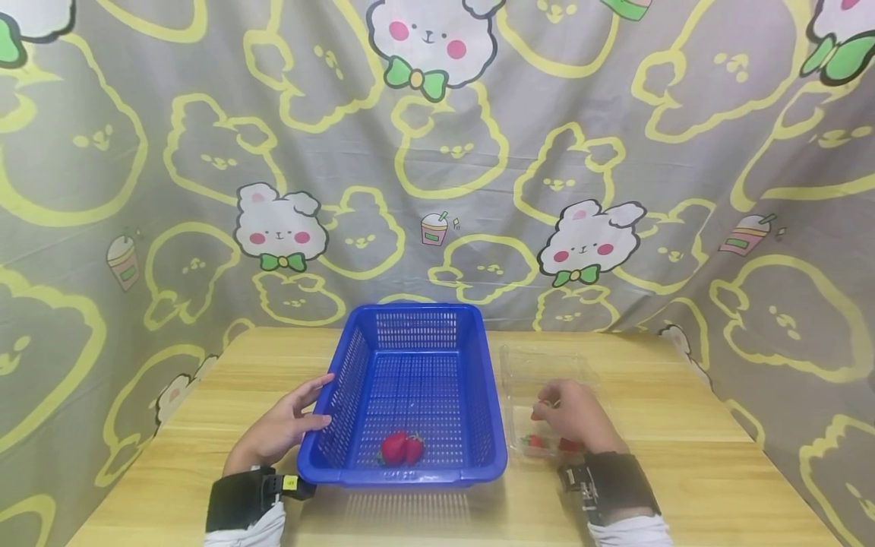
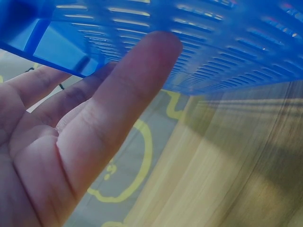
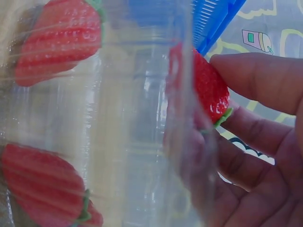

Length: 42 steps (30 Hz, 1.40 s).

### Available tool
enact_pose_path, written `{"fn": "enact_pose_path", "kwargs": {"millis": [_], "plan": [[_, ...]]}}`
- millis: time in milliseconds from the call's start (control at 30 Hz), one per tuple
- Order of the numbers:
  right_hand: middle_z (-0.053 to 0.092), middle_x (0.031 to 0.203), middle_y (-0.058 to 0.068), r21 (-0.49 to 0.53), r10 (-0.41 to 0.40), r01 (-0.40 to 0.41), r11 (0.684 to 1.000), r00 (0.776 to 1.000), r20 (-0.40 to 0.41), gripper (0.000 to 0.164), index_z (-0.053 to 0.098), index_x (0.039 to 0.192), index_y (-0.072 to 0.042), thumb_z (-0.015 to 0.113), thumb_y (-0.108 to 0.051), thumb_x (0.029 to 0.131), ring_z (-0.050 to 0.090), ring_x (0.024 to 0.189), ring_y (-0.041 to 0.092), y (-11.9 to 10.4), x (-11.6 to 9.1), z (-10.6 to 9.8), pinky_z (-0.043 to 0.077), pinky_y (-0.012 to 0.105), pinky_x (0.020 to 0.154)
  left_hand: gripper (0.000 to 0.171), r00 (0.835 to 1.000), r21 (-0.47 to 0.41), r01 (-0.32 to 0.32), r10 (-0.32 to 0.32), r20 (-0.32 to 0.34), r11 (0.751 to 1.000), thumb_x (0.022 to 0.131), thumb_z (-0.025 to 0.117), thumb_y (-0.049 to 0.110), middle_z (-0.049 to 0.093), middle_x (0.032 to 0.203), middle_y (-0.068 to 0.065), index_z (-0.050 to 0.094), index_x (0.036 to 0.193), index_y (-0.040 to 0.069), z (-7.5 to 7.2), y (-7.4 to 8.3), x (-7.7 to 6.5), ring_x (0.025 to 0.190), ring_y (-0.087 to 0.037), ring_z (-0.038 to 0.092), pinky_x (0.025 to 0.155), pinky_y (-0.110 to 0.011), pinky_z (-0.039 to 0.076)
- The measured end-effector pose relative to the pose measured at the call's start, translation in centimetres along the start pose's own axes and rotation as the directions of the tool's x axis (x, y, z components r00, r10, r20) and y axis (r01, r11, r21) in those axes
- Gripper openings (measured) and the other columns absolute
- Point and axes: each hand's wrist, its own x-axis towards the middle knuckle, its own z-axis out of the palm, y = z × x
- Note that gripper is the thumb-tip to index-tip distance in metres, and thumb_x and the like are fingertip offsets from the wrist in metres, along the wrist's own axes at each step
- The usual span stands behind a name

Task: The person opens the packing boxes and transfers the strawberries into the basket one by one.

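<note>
Head view: one blue slotted basket [image 1: 403, 477] sits at the centre of the frame on a pale wood-grain tabletop [image 1: 697, 425], with two red strawberries, a larger one [image 1: 393, 448] and a smaller one [image 1: 414, 449], side by side near its front wall. One clear plastic container [image 1: 543, 363] lies just right of the basket, with two strawberries visible near its front, one to the left [image 1: 535, 441] and one to the right [image 1: 570, 445]. A person's left hand [image 1: 283, 425] touches the basket's left side, thumb and fingers apart; the right hand [image 1: 577, 414], over the container, pinches one more strawberry [image 1: 539, 411]. Each wrist wears a black band below a white sleeve. Grey cloth [image 1: 472, 292], printed with yellow outlines and white rabbits in green bows, covers the back and both sides. Left wrist view: the thumb rests on the slotted wall across the top of the frame, the other fingers spread behind it; cloth and tabletop fill the lower right. Right wrist view: two strawberries show through clear plastic on the left; at centre right, the fingers clamp the third by its sides, its green leaves pointing down.
</note>
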Motion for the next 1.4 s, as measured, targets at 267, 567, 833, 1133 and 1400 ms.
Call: {"fn": "enact_pose_path", "kwargs": {"millis": [267,567,833,1133,1400], "plan": [[0.073,0.071,-0.003,-0.027,-0.027,0.026,0.999,1.000,-0.008,0.014,0.066,0.092,-0.002,0.065,-0.011,0.081,0.065,0.074,0.017,-0.4,-0.2,-0.3,0.054,0.042,0.073,0.070,0.999,-0.007,-0.026,0.026,0.020,1.000,0.094,0.053,0.002,0.013,0.146,-0.043,0.009,0.148,-0.004,0.0,0.2,-0.2,0.120,-0.054,0.042,0.087,-0.056,0.052],[0.073,0.072,-0.005,-0.035,-0.038,0.037,0.999,0.999,-0.023,0.011,0.066,0.090,-0.006,0.065,-0.012,0.081,0.066,0.077,0.018,-0.5,-0.2,-0.4,0.054,0.041,0.072,0.070,0.999,-0.022,-0.030,0.030,0.025,0.999,0.094,0.053,0.001,0.012,0.146,-0.042,0.008,0.148,-0.004,0.0,0.3,-0.3,0.120,-0.054,0.042,0.087,-0.056,0.052],[0.072,0.074,-0.006,-0.032,-0.033,0.032,0.999,0.999,-0.029,0.011,0.066,0.089,-0.008,0.066,-0.013,0.080,0.065,0.078,0.018,-0.9,-0.3,-0.5,0.054,0.042,0.072,0.070,0.999,-0.024,-0.034,0.034,0.026,0.999,0.094,0.053,0.001,0.012,0.146,-0.043,0.008,0.148,-0.004,-0.1,0.2,-0.2,0.120,-0.054,0.042,0.087,-0.055,0.053],[0.072,0.075,-0.007,-0.051,-0.059,0.057,0.997,0.997,-0.045,0.010,0.066,0.088,-0.009,0.066,-0.016,0.080,0.063,0.078,0.017,-1.1,-0.3,-0.7,0.053,0.042,0.072,0.069,1.000,-0.007,-0.022,0.023,0.020,1.000,0.094,0.053,0.003,0.013,0.147,-0.042,0.010,0.148,-0.003,-0.1,0.1,-0.1,0.120,-0.054,0.042,0.087,-0.056,0.052],[0.072,0.076,-0.006,-0.051,-0.070,0.068,0.996,0.996,-0.049,0.012,0.066,0.090,-0.009,0.066,-0.017,0.081,0.063,0.078,0.017,-1.5,-0.4,-0.9,0.054,0.042,0.071,0.070,1.000,-0.006,-0.014,0.015,0.014,1.000,0.094,0.054,0.003,0.015,0.146,-0.042,0.010,0.148,-0.003,0.0,0.1,-0.1,0.120,-0.054,0.042,0.087,-0.057,0.052]]}}
